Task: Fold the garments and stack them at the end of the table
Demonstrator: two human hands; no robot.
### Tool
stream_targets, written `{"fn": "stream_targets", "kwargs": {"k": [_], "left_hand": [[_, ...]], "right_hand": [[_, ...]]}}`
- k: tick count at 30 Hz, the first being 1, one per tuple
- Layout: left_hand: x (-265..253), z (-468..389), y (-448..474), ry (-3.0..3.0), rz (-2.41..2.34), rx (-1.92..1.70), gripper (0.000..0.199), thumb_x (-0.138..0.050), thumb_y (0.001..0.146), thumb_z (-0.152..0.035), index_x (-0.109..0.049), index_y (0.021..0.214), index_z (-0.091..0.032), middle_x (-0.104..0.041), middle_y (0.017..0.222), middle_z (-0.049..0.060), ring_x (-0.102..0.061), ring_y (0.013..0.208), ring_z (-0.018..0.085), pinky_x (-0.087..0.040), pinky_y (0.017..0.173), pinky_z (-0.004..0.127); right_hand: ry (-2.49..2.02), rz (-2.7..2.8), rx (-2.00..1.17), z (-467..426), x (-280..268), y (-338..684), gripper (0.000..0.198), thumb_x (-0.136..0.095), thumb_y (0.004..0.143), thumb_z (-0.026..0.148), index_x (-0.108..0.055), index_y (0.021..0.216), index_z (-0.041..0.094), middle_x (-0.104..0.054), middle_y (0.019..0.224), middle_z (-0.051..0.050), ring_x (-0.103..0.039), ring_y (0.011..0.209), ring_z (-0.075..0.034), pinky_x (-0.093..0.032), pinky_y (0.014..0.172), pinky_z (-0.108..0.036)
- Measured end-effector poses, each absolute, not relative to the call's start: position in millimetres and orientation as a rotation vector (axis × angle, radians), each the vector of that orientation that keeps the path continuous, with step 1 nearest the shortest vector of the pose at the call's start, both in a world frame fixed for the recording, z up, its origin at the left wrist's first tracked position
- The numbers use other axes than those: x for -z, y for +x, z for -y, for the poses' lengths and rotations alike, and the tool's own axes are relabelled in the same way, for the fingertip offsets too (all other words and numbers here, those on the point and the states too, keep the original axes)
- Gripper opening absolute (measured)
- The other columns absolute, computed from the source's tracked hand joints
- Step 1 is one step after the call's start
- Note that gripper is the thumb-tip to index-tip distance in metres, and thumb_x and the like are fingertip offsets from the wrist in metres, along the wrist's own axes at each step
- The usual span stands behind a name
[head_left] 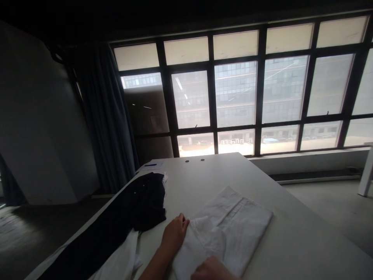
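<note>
Hands (175, 231) touch white cloth (246, 225) on the table (297, 245).

Left hand (175, 232) is the farther one: bare forearm (157, 264) angled far and right, back of hand up, fingers bent, tips pinched together. Right hand (211, 268) nearer, to the right, blurred, cut off by view edge; finger state unclear.

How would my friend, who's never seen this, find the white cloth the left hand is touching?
Find the big windows, then the white table before them. On its near part, right of the dark garment, lies the white cloth with the left hand at its edge. The other white cloth, against the dark garment, has no hand on it.
</note>
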State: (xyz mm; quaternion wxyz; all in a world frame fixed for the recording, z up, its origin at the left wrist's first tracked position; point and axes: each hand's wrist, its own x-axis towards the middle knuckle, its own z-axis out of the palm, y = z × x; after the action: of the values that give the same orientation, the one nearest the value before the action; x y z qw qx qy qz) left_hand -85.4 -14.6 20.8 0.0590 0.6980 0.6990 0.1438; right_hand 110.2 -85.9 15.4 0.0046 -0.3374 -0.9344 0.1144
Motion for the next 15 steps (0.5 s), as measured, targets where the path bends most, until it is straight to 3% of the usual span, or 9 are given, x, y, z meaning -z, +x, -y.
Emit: {"fn": "stream_targets", "kwargs": {"k": [4,10,15], "left_hand": [[-23.9,9.8,-108.0,2.065,-2.209,-0.401,0.025,-0.041,0.101,-0.041,-0.058,0.095,-0.024,-0.072,0.095,0.004,-0.068,0.084,0.021,-0.035,0.064,0.027],[-28.6,9.7,-136.0,2.024,-2.314,-0.414,0.032,-0.033,0.104,-0.041,-0.057,0.093,-0.022,-0.07,0.099,0.007,-0.068,0.088,0.022,-0.037,0.065,0.028],[-26.2,8.5,-129.9,2.091,-2.287,-0.468,0.032,-0.028,0.105,-0.037,-0.055,0.096,-0.023,-0.069,0.102,0.005,-0.066,0.093,0.02,-0.038,0.071,0.027]], "right_hand": [[-1.384,2.575,-0.11,59.5,-29.1,137.6,0.026,-0.051,0.094,0.032,-0.072,0.089,0.019,-0.075,0.085,-0.009,-0.071,0.077,-0.024,-0.051,0.07,-0.032],[-1.522,2.463,-0.046,50.5,-25.2,156.4,0.055,-0.037,0.098,0.055,-0.074,0.079,0.018,-0.075,0.078,-0.013,-0.072,0.074,-0.025,-0.047,0.067,-0.03],[-1.357,2.535,-0.168,54.2,-13.2,143.8,0.043,-0.041,0.099,0.039,-0.073,0.079,0.02,-0.076,0.08,-0.009,-0.071,0.073,-0.02,-0.042,0.066,-0.026]]}}
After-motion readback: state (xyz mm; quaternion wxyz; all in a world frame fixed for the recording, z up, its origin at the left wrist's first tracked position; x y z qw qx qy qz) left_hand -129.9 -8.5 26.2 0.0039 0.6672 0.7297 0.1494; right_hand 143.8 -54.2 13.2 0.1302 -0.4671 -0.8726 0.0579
